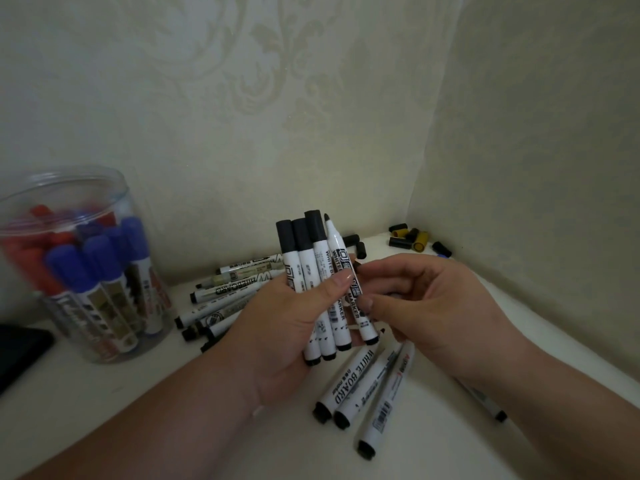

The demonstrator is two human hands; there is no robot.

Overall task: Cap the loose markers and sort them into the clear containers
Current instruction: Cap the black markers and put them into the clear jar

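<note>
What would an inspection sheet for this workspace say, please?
Surface: white shelf, set in a corner.
Job's things: clear container holding red and blue capped markers; marker pile behind the hands; three markers lying in front; loose caps, black and yellow, in the corner.
Clutter: dark object at the left edge, unidentifiable.
Hands: left hand grips a marker bundle of four, three capped; right hand pinches the uncapped marker in it.
Cables: nothing seen.
Surroundings: patterned wallpaper on both walls.
</note>
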